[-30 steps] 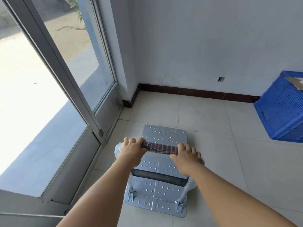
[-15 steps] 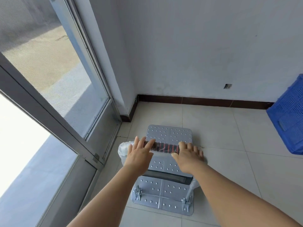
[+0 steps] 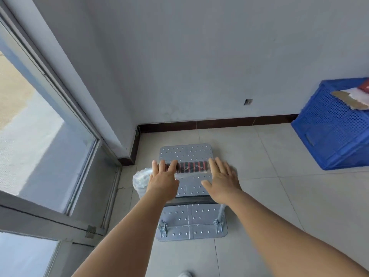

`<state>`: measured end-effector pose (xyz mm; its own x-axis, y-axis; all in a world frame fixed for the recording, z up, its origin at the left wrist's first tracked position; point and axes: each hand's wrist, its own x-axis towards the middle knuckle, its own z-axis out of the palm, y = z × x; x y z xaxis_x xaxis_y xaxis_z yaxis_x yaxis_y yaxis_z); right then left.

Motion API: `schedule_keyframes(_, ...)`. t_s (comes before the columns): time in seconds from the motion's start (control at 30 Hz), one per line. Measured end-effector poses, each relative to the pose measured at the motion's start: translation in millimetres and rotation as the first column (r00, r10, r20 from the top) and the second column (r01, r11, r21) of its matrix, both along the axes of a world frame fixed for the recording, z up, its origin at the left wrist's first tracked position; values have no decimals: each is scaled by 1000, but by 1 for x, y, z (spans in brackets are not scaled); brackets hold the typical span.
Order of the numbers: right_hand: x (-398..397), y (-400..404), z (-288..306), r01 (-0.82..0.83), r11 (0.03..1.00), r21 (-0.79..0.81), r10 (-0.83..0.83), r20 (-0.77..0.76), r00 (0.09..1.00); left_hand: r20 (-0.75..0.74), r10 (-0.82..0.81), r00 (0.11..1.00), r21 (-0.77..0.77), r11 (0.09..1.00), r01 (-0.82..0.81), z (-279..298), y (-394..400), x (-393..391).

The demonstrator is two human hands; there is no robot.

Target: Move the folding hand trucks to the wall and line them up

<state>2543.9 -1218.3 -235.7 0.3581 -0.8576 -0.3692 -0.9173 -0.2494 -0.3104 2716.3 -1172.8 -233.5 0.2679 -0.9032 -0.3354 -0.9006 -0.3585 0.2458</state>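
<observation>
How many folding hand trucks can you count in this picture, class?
1. The folding hand truck stands on the floor tiles near the corner, just short of the wall. Others may lie outside the view.

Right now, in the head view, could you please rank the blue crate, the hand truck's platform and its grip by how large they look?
1. platform and blue crate: look alike; the crate is cut off at the frame edge, so I won't rank them.
2. grip: clearly smallest.
</observation>
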Motion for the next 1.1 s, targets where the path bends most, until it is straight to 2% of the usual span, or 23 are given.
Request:
schedule_keyframes(0.17,14,-13,8,123,992,34,-125,78,989,34,-17,999,10,1000,17,2,-30,10)
schedule_keyframes(0.37,9,-16,16,238,970,40,-241,109,964,146,-109,983,-73,990,121,1,-46,1)
schedule_keyframes(0.57,-24,-6,31,346,938,-6,-339,189,922,2,-148,989,-146,978,147,12,-54,-41)
schedule_keyframes(0.83,-130,30,39,532,846,33,-526,215,823,-141,-346,928,-179,931,319,24,-36,-158)
schedule_keyframes(1.1,-301,108,48,723,691,27,-711,209,672,-221,-583,782,-244,809,534,44,12,-338)
